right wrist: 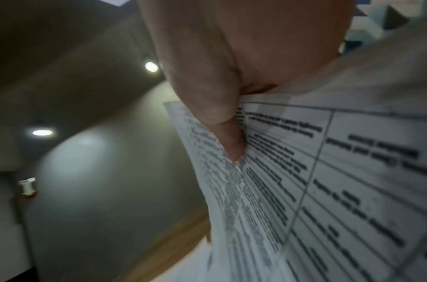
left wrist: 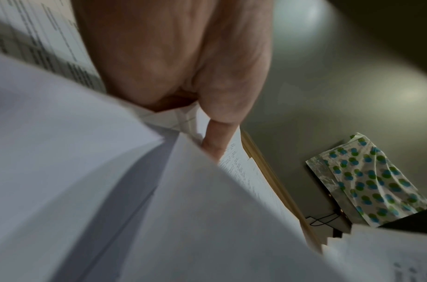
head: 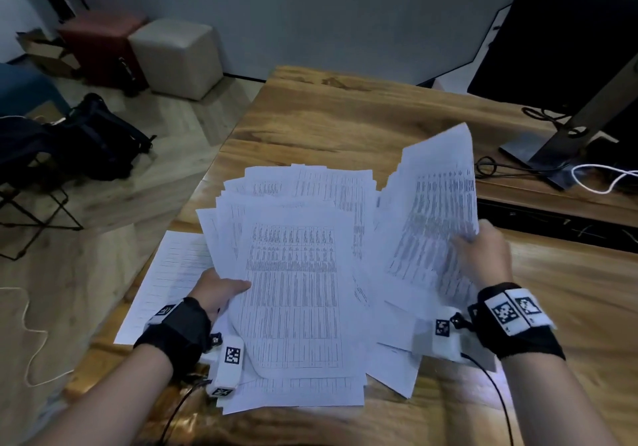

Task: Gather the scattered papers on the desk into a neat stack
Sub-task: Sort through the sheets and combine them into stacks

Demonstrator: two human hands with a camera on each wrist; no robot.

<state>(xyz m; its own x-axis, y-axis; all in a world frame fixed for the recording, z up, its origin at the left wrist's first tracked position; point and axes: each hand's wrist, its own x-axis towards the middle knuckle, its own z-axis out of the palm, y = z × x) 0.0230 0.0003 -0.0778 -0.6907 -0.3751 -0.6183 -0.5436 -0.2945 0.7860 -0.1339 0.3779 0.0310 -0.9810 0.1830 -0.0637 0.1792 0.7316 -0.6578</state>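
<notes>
Over at 3 o'clock, right hand pinches a raised sheaf of printed sheets. Left hand at 8 o'clock grips the messy fanned pile of papers on the glossy wooden desk.

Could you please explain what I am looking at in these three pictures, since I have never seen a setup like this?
No machine here: a person wears one camera on the head and one on each wrist, strapped on with black bands. The big picture is the head view, looking down at a wooden desk strewn with printed papers. The left hand grips the edge of a fanned bundle near the middle. The right hand holds another bundle tilted up off the desk. One sheet lies flat by the desk's left edge. The other two pictures are the wrist views: each looks along its palm at fingers pinching paper, the left hand and the right hand. A monitor stand sits far right.
</notes>
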